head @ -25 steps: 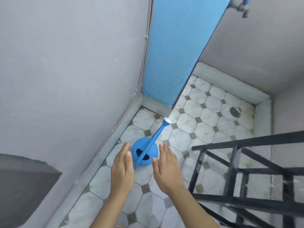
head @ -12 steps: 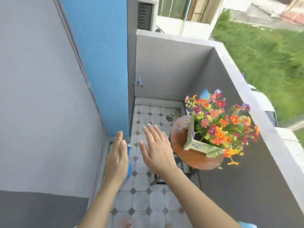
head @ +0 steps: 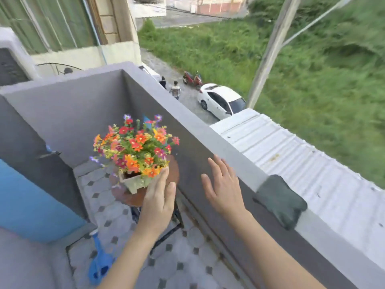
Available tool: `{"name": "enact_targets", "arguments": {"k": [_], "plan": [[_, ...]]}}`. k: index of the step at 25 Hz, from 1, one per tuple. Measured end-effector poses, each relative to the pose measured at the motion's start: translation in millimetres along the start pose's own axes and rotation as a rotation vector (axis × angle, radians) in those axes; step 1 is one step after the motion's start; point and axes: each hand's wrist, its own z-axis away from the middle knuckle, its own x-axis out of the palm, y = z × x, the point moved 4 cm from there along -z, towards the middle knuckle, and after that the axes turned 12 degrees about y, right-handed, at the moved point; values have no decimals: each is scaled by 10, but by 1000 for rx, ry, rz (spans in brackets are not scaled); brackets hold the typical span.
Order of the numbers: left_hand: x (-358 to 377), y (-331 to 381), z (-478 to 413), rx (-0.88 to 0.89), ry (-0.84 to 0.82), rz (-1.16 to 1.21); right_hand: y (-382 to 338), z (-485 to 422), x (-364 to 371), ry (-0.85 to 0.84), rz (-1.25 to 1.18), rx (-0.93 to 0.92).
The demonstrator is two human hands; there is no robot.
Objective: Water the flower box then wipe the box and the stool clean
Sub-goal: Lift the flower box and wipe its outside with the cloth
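A grey balcony wall [head: 218,142] runs just beyond the right hand [head: 223,188] and away to both sides of it. A tiled floor [head: 187,257] lies below both forearms. Ahead of the left hand [head: 158,203] a pale flower box [head: 135,182], full of orange, red and purple blooms, sits on a round brown stool [head: 123,197]. A dark green cloth [head: 279,201] is draped over the wall top, to the right of the right hand. Both hands are held flat with fingers straight, gripping nothing (the left fingertips overlap the box's near corner; whether they touch it is unclear). A blue watering can [head: 100,265] stands on the floor, left of the left forearm.
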Motion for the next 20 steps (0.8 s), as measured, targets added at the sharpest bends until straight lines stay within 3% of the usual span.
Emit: {"name": "enact_targets", "arguments": {"k": [6, 10, 16, 20], "plan": [[1697, 764, 180, 52, -345, -47, 1985, 111, -485, -5, 176, 333], [2614, 1108, 196, 15, -524, -173, 2798, 123, -506, -126, 178, 502], [3251, 1171, 260, -24, -524, -414, 3092, 210, -291, -422, 195, 526], [3368, 1164, 265, -36, -460, -554, 3124, 216, -208, -293, 77, 509]]}}
